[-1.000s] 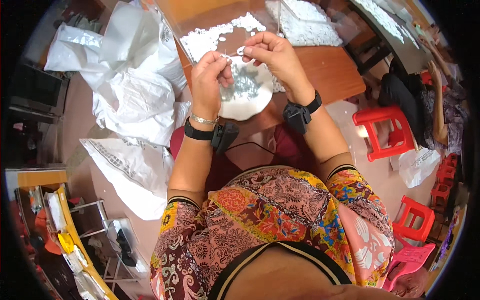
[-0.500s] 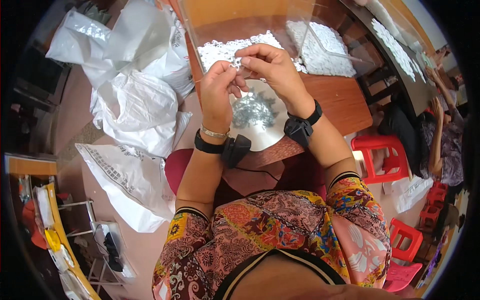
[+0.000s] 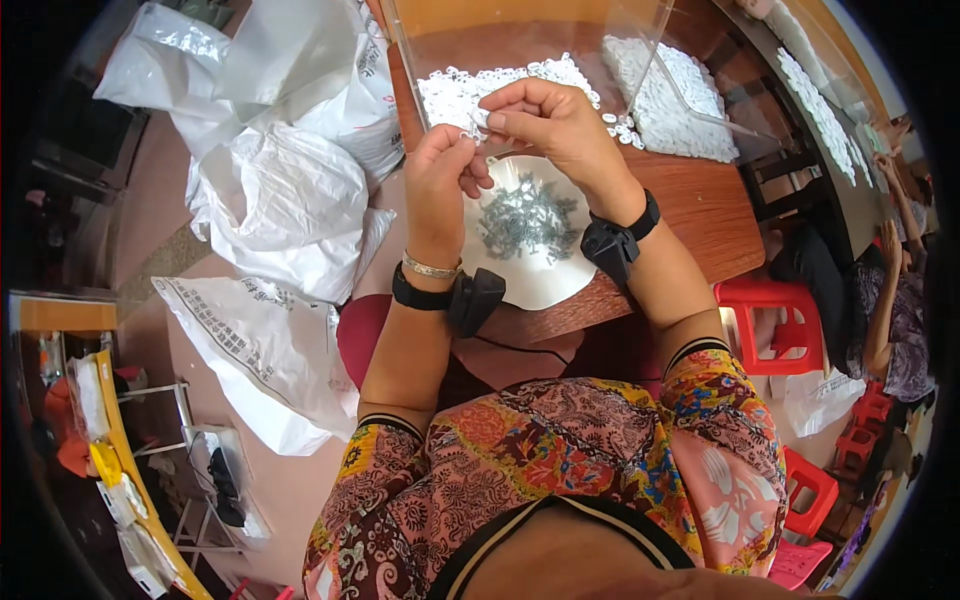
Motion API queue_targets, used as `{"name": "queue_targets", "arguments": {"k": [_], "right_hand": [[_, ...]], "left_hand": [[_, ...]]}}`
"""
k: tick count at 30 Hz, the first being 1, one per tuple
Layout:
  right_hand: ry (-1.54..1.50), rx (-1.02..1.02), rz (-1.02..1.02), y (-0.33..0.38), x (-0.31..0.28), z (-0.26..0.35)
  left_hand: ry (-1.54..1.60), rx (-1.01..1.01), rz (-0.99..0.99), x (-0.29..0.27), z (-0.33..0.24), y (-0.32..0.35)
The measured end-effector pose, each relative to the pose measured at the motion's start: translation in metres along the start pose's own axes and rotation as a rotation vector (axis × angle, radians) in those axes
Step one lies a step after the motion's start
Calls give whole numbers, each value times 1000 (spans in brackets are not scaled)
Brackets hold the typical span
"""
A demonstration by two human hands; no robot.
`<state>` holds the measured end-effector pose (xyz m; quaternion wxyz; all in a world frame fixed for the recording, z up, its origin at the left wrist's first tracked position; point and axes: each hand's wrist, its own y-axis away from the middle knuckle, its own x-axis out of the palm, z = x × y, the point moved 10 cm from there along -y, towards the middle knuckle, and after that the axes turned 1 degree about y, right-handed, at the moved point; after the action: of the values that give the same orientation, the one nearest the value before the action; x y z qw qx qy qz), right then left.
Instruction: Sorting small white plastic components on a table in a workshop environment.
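Both hands are raised close together above a wooden table. My left hand (image 3: pixel 438 180) is closed in a pinch on a small white plastic piece (image 3: pixel 467 136). Thumb and forefinger of my right hand (image 3: pixel 562 128) pinch another small white plastic piece (image 3: pixel 481 118), just beside the first. The two pieces are nearly touching; whether they meet I cannot tell. Below the hands lies a pale round plate (image 3: pixel 540 288) with a heap of small dark grey pieces (image 3: pixel 528 222) in its middle. Beyond my fingers is a spread of white plastic pieces (image 3: pixel 450 95), partly hidden by the hands.
A clear plastic screen (image 3: pixel 520 45) stands over the white pieces. A dense white pile (image 3: pixel 680 110) lies at the table's far right. White sacks (image 3: pixel 280 200) crowd the floor at left. A red stool (image 3: pixel 770 325) stands at right, with another person's arm (image 3: pixel 880 290) beyond.
The view has shifted slightly, so the table and plate sit further right. Both hands keep their pinch; the right-hand piece has turned a little.
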<state>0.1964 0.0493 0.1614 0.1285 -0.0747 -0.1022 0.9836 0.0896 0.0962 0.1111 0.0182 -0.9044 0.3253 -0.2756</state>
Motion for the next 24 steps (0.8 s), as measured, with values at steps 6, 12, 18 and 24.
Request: {"name": "queue_targets", "arguments": {"k": [6, 12, 18, 24], "right_hand": [[21, -13, -10, -2, -2, -13], [83, -52, 2, 0, -2, -14], [73, -43, 20, -1, -2, -19], [101, -17, 21, -2, -7, -25]], "left_hand": [[-79, -32, -13, -6, 15, -2], [-110, -72, -26, -9, 25, 0], [-126, -73, -35, -11, 29, 0], [-139, -56, -42, -11, 32, -2]]}}
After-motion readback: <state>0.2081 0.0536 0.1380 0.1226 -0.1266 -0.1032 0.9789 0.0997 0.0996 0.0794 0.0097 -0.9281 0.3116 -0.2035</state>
